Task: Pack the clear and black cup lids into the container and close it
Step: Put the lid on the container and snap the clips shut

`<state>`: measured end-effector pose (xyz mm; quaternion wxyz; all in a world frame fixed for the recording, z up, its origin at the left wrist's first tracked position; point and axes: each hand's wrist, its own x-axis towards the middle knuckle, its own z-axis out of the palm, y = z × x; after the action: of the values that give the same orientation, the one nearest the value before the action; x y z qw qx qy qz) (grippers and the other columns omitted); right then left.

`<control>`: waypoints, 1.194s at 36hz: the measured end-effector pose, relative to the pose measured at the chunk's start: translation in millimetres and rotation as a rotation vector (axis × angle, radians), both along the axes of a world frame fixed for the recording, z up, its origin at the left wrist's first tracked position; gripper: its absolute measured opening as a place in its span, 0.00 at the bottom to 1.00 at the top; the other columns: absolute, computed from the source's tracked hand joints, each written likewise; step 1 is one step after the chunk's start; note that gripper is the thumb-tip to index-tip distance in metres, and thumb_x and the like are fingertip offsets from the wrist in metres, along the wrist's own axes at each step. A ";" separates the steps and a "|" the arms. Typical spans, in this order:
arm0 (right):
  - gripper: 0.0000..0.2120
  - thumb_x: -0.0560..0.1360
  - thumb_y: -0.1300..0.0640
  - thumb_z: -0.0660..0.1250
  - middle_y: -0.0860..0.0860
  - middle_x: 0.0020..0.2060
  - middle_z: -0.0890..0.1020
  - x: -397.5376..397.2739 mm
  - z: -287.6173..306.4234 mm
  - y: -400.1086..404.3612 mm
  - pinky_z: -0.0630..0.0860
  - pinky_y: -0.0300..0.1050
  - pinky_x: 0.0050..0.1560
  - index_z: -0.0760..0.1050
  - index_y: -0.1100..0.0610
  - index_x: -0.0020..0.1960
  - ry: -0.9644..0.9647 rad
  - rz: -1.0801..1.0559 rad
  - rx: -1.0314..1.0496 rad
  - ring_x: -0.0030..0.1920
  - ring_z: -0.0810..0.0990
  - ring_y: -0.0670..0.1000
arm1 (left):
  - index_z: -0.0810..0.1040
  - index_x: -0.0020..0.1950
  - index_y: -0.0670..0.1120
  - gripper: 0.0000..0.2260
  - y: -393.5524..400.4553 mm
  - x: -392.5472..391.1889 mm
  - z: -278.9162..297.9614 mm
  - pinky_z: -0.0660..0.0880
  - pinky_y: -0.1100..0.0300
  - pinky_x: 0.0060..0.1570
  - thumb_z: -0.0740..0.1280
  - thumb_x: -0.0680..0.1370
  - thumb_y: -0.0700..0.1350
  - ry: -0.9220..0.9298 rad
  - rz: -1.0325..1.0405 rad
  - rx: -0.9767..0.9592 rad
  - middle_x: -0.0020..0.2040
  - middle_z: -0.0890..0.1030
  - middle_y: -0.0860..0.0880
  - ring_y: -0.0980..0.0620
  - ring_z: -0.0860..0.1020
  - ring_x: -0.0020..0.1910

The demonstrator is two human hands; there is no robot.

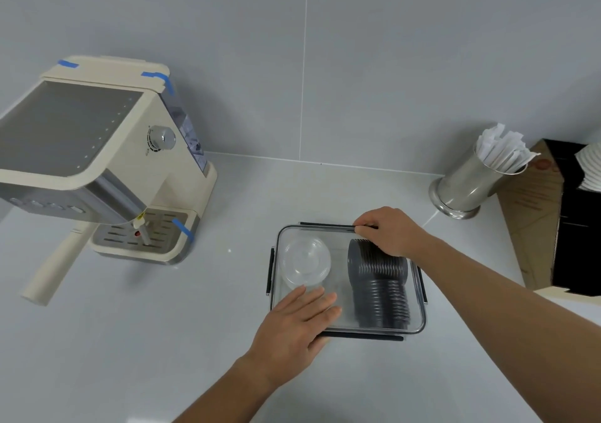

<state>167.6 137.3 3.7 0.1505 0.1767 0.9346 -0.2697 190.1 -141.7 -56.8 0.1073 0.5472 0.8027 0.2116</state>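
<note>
A clear rectangular container (419,321) sits on the counter with its clear cover on top and black latches along all four sides. Inside, a stack of clear cup lids (304,265) stands on the left and rows of black cup lids (379,289) lie on the right. My left hand (296,328) rests flat on the cover's near left corner, fingers spread. My right hand (388,232) presses on the far edge, fingertips on the far black latch (325,224).
A cream espresso machine (97,162) with blue tape stands at the left, its handle reaching toward the counter front. A steel holder of wrapped straws (471,182) stands at the back right, beside a black and wood box (553,221). A tiled wall is behind.
</note>
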 end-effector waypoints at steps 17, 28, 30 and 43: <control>0.30 0.76 0.54 0.69 0.50 0.73 0.71 109.0 2.9 11.3 0.75 0.44 0.59 0.63 0.50 0.76 0.030 -0.515 -0.288 0.69 0.73 0.51 | 0.71 0.72 0.59 0.25 -28.1 -12.9 24.0 0.53 0.74 0.67 0.71 0.75 0.54 -0.201 0.452 0.014 0.69 0.62 0.67 0.63 0.63 0.74; 0.21 0.77 0.62 0.67 0.30 0.50 0.82 153.9 -2.2 -29.9 0.76 0.39 0.51 0.76 0.39 0.62 0.186 -0.640 -0.475 0.47 0.83 0.34 | 0.78 0.65 0.55 0.28 -30.0 -5.9 15.1 0.53 0.60 0.72 0.64 0.69 0.67 -0.069 0.240 -0.161 0.71 0.75 0.51 0.52 0.73 0.69; 0.21 0.77 0.63 0.66 0.32 0.50 0.84 156.0 -4.5 -33.2 0.77 0.43 0.56 0.78 0.39 0.59 0.196 -0.673 -0.467 0.48 0.84 0.38 | 0.79 0.65 0.54 0.27 -25.4 -2.4 12.2 0.53 0.58 0.72 0.63 0.70 0.65 -0.052 0.244 -0.166 0.70 0.76 0.49 0.50 0.74 0.69; 0.18 0.77 0.63 0.66 0.41 0.52 0.86 160.6 -13.2 -37.4 0.77 0.52 0.63 0.80 0.46 0.63 0.245 -0.773 -0.510 0.53 0.84 0.46 | 0.81 0.64 0.52 0.22 -24.4 -2.0 8.1 0.57 0.57 0.73 0.64 0.74 0.59 -0.023 0.260 -0.079 0.68 0.78 0.48 0.47 0.77 0.67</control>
<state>328.3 99.9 -9.5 -0.0335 0.4356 0.7153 -0.5454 188.1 -166.1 -48.7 0.1096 0.4314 0.8733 0.1981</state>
